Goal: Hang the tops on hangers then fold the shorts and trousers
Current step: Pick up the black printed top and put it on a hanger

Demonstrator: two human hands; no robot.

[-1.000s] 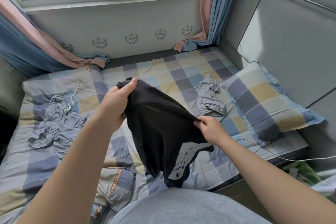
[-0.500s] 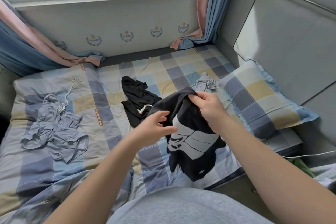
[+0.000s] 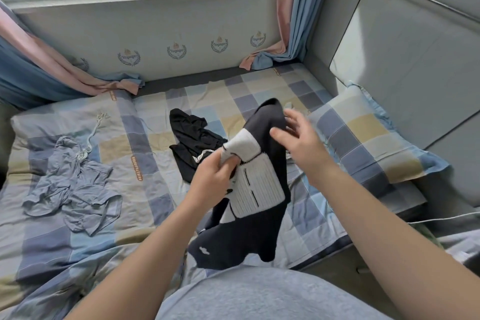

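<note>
Over the near edge of the bed [image 3: 145, 138], the black top [image 3: 249, 236] hangs in the air, bunched, with its white printed panel facing the camera.

1. Hand state. The left hand [image 3: 210, 176] has its fingers curled round a gathered fold at the upper edge of the white print and carries the whole garment. The right hand [image 3: 301, 143], at 2 o'clock from the left, has its fingers spread and grips nothing. Its thumb is just beside the dark fabric, but contact cannot be confirmed.

2. Handling. Judged from the drape, the top is light, soft and fully limp. It will not hold any shape and is not fragile. The printed panel is probably a little stiffer than the plain fabric.

3. Hold points. A grip in mid-panel keeps the garment bunched. Take hold at the neckline or both shoulder seams so the body falls open for a hanger. No hanger is in view.

4. Other items. A black drawstring garment [image 3: 192, 132] lies on the bed at 10 o'clock from the top, a blue-grey garment [image 3: 78, 184] at 9 o'clock, and a pillow [image 3: 368, 138] at 3 o'clock.
</note>
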